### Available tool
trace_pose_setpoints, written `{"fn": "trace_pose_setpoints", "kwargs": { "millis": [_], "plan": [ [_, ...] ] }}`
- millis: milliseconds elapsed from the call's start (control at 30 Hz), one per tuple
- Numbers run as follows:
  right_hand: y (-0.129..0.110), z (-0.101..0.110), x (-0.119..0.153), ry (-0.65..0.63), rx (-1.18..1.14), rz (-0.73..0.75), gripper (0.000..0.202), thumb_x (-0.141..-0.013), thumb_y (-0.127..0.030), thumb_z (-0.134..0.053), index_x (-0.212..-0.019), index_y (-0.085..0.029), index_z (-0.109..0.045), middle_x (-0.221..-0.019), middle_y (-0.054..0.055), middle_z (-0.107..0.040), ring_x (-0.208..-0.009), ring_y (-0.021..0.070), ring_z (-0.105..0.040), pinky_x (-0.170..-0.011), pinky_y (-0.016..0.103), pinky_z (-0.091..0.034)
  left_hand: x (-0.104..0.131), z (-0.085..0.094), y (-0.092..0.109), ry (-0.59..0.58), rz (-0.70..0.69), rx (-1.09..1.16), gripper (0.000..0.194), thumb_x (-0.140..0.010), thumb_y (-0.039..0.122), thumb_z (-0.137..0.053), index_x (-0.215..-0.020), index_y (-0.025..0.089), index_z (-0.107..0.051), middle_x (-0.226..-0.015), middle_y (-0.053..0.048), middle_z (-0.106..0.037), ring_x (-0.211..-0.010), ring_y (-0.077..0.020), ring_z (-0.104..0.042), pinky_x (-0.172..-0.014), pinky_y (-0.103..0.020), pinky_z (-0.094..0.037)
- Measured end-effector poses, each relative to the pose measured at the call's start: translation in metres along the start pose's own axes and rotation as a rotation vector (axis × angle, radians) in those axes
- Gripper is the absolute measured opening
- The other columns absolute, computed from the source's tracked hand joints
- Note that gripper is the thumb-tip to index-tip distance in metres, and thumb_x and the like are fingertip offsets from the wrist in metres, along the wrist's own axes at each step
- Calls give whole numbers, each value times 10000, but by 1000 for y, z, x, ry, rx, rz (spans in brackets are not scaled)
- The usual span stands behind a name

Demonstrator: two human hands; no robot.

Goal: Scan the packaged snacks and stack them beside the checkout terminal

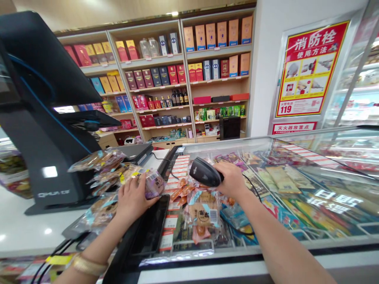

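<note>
My right hand (232,179) is wrapped round the handle of a black barcode scanner (205,172), held above the glass-topped freezer. Its head points left. Below it lies a clear snack packet (203,211) with a printed label and barcode, among small orange-wrapped snacks (183,189). My left hand (134,199) has its fingers closed over a packaged snack with a purple label (154,183), at the edge of a heap of similar packets (103,169). A dark phone (152,223) lies flat just below that hand.
A black checkout terminal (56,130) stands on the white counter (17,228) at left. The freezer's glass top (284,189) spans the right, with frozen packets beneath. Shelves (186,79) of boxes and bottles line the back wall. Black cables hang at lower left.
</note>
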State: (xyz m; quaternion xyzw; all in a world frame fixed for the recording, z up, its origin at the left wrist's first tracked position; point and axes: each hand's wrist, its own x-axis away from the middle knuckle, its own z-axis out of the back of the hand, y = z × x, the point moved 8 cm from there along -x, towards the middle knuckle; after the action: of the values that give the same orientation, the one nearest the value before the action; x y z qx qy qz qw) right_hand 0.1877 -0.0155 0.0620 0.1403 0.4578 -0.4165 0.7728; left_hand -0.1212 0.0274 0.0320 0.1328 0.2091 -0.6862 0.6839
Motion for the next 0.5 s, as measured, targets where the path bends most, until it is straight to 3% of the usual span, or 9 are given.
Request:
{"fn": "trace_pose_setpoints", "kwargs": {
  "millis": [167,333,500],
  "plan": [
    [2,-3,1,-18,-1,0,264,-727,-403,-712,-893,-200,-688,-771,59,-694,-713,208,-619,-663,297,-412,1,-4,1,92,-69,159,792,-667,402,-677,-1380,147,-447,-1232,-192,-530,-1176,-371,-523,-974,-498,-439],
    [2,-7,3,-39,-20,19,288,-686,-353,-725,-931,-208,-688,-851,63,-719,-781,222,-648,-703,303,-442,9,-2,-1,273,-119,372,710,-664,317,-698,-1328,177,-487,-1248,-156,-425,-1138,-330,-560,-984,-489,-479],
    [-7,-10,2,-78,-82,48,280,-673,-254,-682,-950,-214,-689,-872,55,-729,-778,210,-657,-717,308,-456,25,24,14,450,-198,399,653,-735,298,-686,-1342,181,-477,-1219,-145,-396,-1146,-317,-538,-993,-499,-478]
  ]
}}
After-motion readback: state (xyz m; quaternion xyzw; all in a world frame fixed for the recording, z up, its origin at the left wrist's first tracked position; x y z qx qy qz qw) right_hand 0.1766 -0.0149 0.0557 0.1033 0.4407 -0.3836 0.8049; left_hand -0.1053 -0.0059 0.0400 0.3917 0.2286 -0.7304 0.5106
